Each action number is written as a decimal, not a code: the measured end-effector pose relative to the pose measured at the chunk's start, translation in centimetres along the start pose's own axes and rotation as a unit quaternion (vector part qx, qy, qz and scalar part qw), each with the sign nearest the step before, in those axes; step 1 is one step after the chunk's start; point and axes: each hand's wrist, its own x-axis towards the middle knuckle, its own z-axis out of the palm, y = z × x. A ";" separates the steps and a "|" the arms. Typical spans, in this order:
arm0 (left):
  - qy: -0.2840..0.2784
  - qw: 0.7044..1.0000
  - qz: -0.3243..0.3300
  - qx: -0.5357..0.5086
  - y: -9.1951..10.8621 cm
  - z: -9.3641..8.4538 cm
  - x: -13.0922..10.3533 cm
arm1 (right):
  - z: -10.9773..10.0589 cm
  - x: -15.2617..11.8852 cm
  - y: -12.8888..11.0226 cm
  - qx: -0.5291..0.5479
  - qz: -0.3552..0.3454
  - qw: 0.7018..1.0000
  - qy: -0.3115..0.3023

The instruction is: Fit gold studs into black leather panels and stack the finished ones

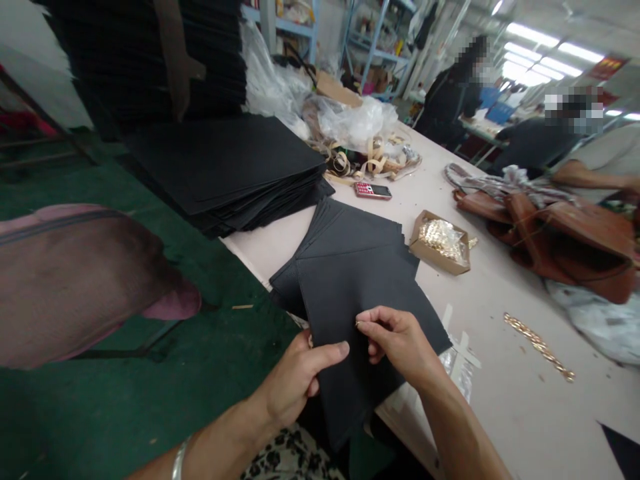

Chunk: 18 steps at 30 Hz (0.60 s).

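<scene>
My left hand [300, 373] grips the near left edge of a black leather-like panel [340, 287], thumb on top and fingers underneath. The panel lies over several similar black sheets [350, 227] fanned out at the table edge, and its near end hangs over that edge. Above the panel, my right hand [395, 337] pinches a tiny gold-coloured piece between thumb and forefinger; its exact shape is too small to make out. A small cardboard box [437, 257] of gold-coloured metal parts stands beyond the right hand. Farther right lies a gold chain [540, 347].
Stacked black sheets [230, 157] rise at the back left. A red phone [373, 191] lies before strap scraps and plastic bags [350, 123]. Brown leather bags [575, 227] occupy the table's right side. A covered chair [85, 280] stands at left. Other people are in the background.
</scene>
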 end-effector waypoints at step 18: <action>0.016 0.968 0.071 0.240 -0.8 -0.9 -0.6 | 0.4 -0.4 0.0 0.050 -0.035 0.998 0.014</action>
